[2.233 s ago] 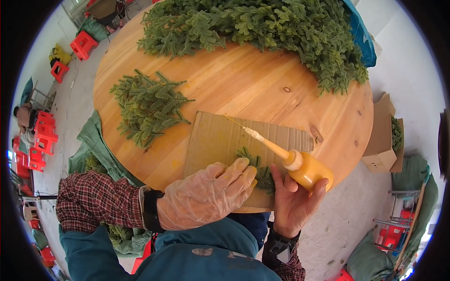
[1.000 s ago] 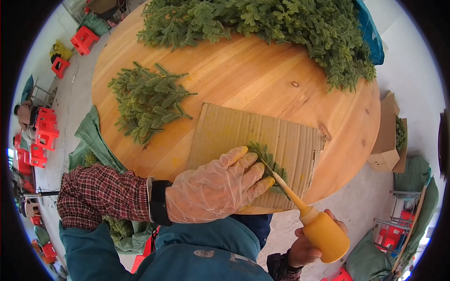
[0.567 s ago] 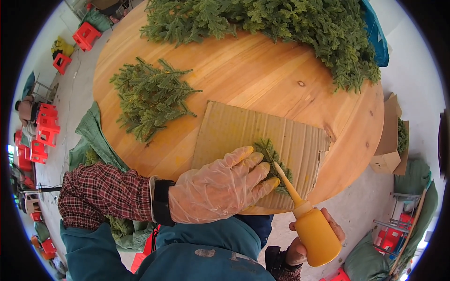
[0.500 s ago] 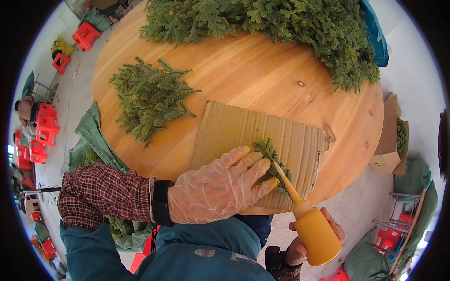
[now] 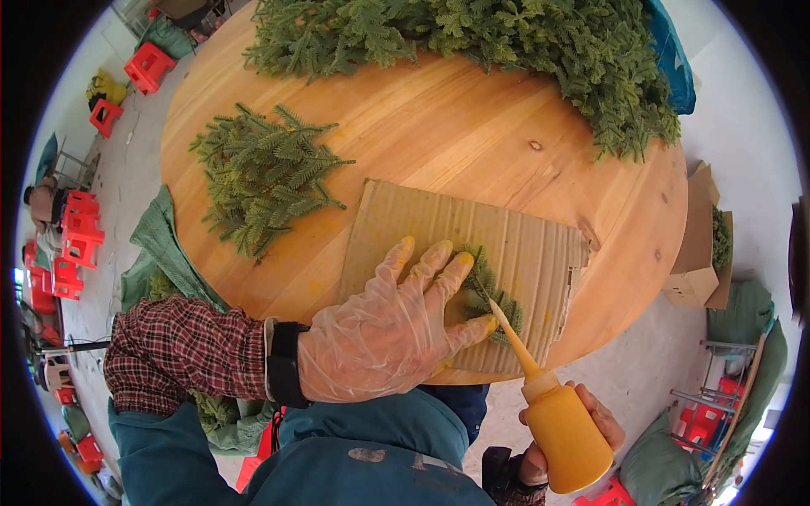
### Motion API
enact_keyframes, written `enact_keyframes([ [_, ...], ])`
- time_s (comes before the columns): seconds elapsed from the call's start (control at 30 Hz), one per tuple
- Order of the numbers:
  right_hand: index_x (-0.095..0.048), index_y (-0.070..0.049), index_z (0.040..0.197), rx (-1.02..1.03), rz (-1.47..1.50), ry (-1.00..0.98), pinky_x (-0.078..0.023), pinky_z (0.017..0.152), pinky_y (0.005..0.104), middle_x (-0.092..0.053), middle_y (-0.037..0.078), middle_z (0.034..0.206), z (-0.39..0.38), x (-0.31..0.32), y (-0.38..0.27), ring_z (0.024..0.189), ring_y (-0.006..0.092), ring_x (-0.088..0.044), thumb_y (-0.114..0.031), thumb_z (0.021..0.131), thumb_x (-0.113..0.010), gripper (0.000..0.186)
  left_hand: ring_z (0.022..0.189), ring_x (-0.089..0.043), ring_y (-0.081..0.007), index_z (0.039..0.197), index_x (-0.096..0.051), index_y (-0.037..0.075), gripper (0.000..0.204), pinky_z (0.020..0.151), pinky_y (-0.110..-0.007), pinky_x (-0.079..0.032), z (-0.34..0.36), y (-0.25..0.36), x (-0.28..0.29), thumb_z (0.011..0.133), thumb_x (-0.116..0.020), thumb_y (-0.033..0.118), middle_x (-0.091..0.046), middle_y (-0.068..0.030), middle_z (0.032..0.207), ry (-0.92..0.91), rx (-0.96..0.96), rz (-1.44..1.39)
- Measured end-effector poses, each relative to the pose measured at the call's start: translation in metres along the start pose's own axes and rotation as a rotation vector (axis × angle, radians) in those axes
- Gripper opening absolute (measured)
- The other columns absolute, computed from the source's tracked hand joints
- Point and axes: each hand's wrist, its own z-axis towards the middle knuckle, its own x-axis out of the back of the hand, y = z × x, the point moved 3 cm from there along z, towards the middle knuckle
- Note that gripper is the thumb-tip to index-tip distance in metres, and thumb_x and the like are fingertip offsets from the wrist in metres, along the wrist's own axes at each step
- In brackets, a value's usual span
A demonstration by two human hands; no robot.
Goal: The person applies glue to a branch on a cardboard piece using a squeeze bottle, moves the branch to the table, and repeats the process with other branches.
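Note:
My left hand [image 5: 392,325], in a clear plastic glove with yellow-stained fingertips, lies with fingers spread on a piece of corrugated cardboard [image 5: 405,207]. Its thumb and forefinger rest at the edge of a small green artificial fir sprig [image 5: 481,278]. In my right hand [image 5: 601,415] is a squeeze bottle [image 5: 569,434] of yellow liquid, tilted so that its long tapering nozzle points up and left. The nozzle tip is at the middle of the sprig. Whether liquid is coming out cannot be made out.
On the round wooden table [image 5: 439,110], a small pile of fir sprigs [image 5: 266,177] lies left and a large heap [image 5: 506,42] covers the far side. An open cardboard box [image 5: 693,253] stands at the right. Red stools [image 5: 83,228] and another person [image 5: 42,202] are at far left.
My left hand has drawn back slightly to the left with its fingers more spread, uncovering more of the sprig. The bottle's nozzle has shifted a little down and left.

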Motion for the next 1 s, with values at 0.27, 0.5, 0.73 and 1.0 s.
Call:
enact_keyframes([
  [0.27, -0.035, 0.009, 0.121, 0.109, 0.008, -0.053, -0.058, 0.083, 0.0361, -0.056, 0.023, 0.117, 0.001, 0.0, 0.002, 0.102, 0.0307, -0.065, -0.061, 0.071, -0.073, 0.095, 0.124, -0.047, -0.0444, 0.132, -0.055, 0.02, 0.041, 0.103, -0.062, -0.033, 0.0, 0.0, -0.003, 0.095, -0.041, 0.028, -0.046, -0.0304, 0.134, 0.002, -0.005, -0.002],
  [0.5, -0.032, 0.007, 0.123, -0.041, 0.068, -0.019, -0.056, 0.082, 0.0353, -0.057, 0.025, 0.114, 0.003, -0.013, -0.016, 0.092, 0.0306, -0.068, -0.059, 0.071, -0.076, 0.095, 0.129, -0.041, -0.0423, 0.129, -0.054, 0.021, 0.048, 0.104, -0.062, -0.029, 0.002, 0.0, -0.01, 0.084, -0.062, 0.035, -0.039, -0.0295, 0.139, 0.01, 0.016, -0.036],
  [0.73, -0.031, 0.004, 0.125, 0.157, -0.015, -0.324, -0.054, 0.085, 0.0359, -0.058, 0.027, 0.113, 0.012, 0.009, -0.017, 0.089, 0.0305, -0.068, -0.057, 0.074, -0.075, 0.091, 0.124, -0.047, -0.0454, 0.133, -0.055, 0.02, 0.04, 0.103, -0.063, -0.031, 0.001, -0.002, -0.004, 0.095, -0.041, 0.027, -0.046, -0.0309, 0.135, 0.004, -0.001, -0.029],
  [1.0, -0.034, 0.003, 0.123, 0.148, -0.026, -0.097, -0.055, 0.084, 0.0358, -0.058, 0.026, 0.115, 0.01, -0.019, -0.031, 0.096, 0.031, -0.065, -0.059, 0.073, -0.075, 0.09, 0.129, -0.041, -0.0413, 0.128, -0.055, 0.021, 0.046, 0.104, -0.063, -0.026, 0.001, -0.002, -0.01, 0.086, -0.06, 0.038, -0.04, -0.0286, 0.139, -0.001, 0.008, -0.011],
])
